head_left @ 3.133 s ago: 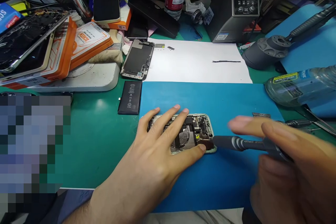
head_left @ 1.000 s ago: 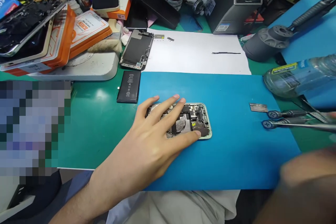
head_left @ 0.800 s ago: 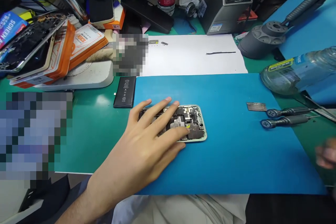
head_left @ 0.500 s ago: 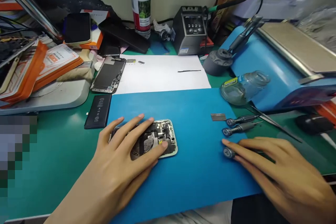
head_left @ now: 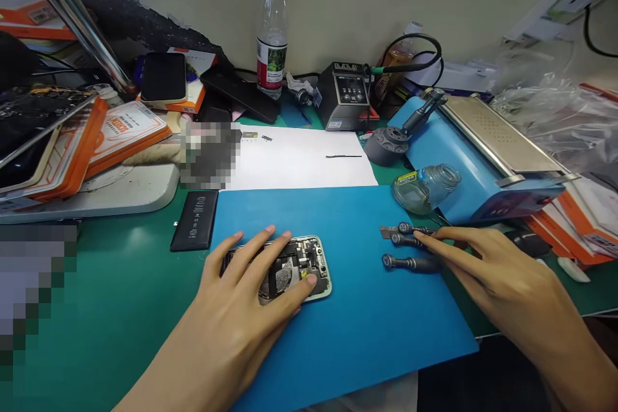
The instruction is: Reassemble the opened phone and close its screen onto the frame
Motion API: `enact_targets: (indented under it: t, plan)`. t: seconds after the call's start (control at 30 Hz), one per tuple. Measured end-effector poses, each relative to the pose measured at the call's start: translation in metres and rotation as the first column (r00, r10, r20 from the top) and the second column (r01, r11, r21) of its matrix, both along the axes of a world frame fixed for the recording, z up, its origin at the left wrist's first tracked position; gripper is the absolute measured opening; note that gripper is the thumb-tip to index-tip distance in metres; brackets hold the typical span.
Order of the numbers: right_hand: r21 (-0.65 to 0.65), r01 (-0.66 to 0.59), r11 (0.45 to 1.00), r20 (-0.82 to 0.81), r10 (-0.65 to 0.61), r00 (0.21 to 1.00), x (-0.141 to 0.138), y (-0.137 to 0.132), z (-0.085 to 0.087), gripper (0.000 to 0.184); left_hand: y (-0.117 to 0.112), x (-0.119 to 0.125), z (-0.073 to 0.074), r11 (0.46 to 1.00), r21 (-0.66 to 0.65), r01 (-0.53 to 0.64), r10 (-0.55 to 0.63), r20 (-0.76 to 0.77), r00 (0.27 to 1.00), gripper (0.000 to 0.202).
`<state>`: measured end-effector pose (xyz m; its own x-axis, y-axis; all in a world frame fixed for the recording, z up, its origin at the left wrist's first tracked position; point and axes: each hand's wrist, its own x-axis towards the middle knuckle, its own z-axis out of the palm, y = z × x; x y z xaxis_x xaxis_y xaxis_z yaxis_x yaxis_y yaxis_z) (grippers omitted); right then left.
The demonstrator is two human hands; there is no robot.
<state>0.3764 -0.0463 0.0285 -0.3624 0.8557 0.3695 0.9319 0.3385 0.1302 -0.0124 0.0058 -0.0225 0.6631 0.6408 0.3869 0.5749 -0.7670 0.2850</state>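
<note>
The opened phone (head_left: 302,259) lies near the left edge of the blue mat (head_left: 367,322), under the widely spread fingers of the left hand (head_left: 241,315). Bare mat runs right to three screwdrivers (head_left: 412,264). There the right hand (head_left: 506,283) has its fingers drawn narrow; I cannot tell if they grip one. Farther off, a grey holder (head_left: 385,146) carries a handled tool (head_left: 418,117).
</note>
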Motion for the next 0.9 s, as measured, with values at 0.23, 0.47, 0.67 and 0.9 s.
enact_targets:
  t: [0.23,0.47,0.67,0.9]
  plan:
    - [0.005,0.103,0.995,-0.179,-0.1,0.979,-0.013,0.019,0.008,0.037,0.002,0.001,0.004,0.999,0.053,0.01,-0.012,0.032,0.999,0.034]
    - [0.079,0.274,0.959,-0.767,-0.117,0.631,-0.101,0.032,0.006,0.057,0.001,-0.002,0.007,0.999,0.022,0.027,-0.027,0.001,1.0,0.037]
    - [-0.133,0.223,0.966,-0.832,-0.231,0.504,-0.127,0.044,-0.011,0.044,0.003,0.0,0.01,1.0,0.003,0.025,-0.025,0.023,0.999,0.034]
    - [-0.156,0.207,0.966,-0.848,-0.239,0.473,-0.121,0.047,-0.016,0.045,0.004,0.0,0.012,0.999,-0.018,0.03,-0.029,0.02,0.999,0.034]
